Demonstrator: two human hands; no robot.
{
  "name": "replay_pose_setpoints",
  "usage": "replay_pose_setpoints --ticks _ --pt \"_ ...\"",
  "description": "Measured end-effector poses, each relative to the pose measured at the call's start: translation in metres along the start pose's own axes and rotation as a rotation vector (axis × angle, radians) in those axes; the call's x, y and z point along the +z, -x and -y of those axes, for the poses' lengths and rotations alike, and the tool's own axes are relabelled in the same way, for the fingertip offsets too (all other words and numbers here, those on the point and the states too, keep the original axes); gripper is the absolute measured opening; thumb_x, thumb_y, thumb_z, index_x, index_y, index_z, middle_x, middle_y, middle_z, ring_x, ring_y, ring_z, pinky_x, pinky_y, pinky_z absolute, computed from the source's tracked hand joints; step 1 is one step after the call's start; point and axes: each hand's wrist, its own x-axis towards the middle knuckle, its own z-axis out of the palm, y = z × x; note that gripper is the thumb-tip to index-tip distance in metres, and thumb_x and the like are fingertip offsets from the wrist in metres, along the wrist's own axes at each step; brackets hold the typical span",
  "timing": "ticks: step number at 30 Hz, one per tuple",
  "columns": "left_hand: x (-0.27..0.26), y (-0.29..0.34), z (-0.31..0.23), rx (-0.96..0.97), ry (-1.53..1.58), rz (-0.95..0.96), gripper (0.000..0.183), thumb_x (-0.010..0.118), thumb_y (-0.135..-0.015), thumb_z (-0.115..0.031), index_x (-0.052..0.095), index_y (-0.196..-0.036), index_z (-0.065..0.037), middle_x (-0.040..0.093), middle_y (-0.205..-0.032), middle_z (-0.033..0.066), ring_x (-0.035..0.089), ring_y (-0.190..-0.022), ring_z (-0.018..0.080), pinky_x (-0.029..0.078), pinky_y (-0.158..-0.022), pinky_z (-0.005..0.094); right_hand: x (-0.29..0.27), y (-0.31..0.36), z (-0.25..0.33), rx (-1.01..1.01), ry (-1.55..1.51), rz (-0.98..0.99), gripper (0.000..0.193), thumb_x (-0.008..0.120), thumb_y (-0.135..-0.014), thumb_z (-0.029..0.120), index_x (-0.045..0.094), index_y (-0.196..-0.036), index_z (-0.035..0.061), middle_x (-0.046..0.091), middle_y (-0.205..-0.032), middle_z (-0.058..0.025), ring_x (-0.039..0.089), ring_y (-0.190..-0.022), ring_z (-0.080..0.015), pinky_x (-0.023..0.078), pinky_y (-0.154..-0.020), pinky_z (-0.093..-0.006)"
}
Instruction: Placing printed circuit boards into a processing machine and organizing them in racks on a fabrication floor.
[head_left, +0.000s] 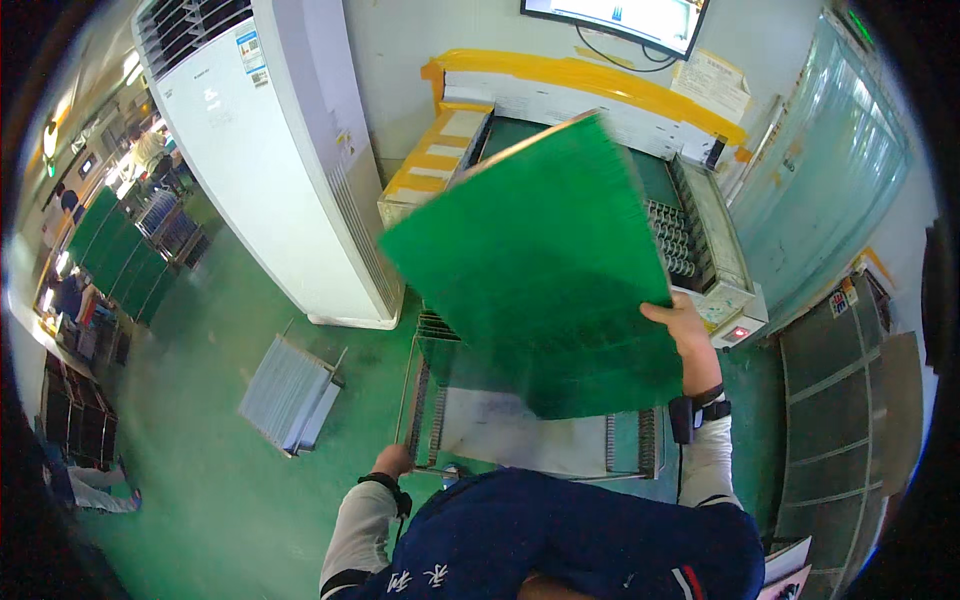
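A large green panel (540, 270), flat and thin like a circuit board sheet, is held up tilted in front of me. My right hand (685, 330) grips its right edge, thumb on the face toward me. Below it stands a wire rack (432, 420) with rows of slotted or coiled holders along its sides. My left hand (393, 460) is closed at the rack's near left corner, apparently on its metal frame. The raised panel hides the rack's far part.
Behind the panel is a roller conveyor machine (675, 240) with yellow-taped edges. A tall white air conditioner (290, 170) stands left of it. A stack of grey sheets (290, 390) rests on the green floor. Grey mesh racks (830, 400) lean at right. People work far left.
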Motion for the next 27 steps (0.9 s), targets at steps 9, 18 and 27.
replay_pose_setpoints --ticks 9,18,27 --pt "-0.019 0.013 -0.018 -0.110 0.058 0.060 0.032 0.067 -0.065 -0.021 0.066 -0.092 -0.004 0.064 -0.092 0.0198 0.062 -0.087 0.0358 0.050 -0.076 0.0422 0.015 -0.007 -0.030 -0.032 -1.154 0.102 0.034 0.053 -0.087 0.016 0.050 -0.118 0.0015 0.055 -0.119 -0.0101 0.051 -0.111 -0.0284 0.040 -0.095 -0.0443" --pt "0.020 -0.010 0.036 0.058 -0.054 0.039 0.033 0.066 -0.067 -0.023 0.066 -0.093 -0.004 0.063 -0.094 0.0205 0.061 -0.091 0.0360 0.050 -0.078 0.0414 0.055 -0.027 -0.084 0.082 -1.243 0.151 0.019 0.059 -0.081 0.005 0.055 -0.099 0.0043 0.059 -0.103 -0.0084 0.055 -0.096 -0.0232 0.046 -0.083 -0.0363" --pt "-0.025 0.017 -0.026 -0.144 0.013 0.098 0.027 0.061 -0.070 -0.023 0.066 -0.090 -0.005 0.064 -0.092 0.0192 0.062 -0.087 0.0349 0.050 -0.077 0.0418 0.065 -0.043 -0.114 0.225 -1.296 -0.086 0.008 0.061 -0.080 0.002 0.053 -0.080 0.0033 0.056 -0.084 -0.0063 0.055 -0.084 -0.0214 0.046 -0.083 -0.0381"
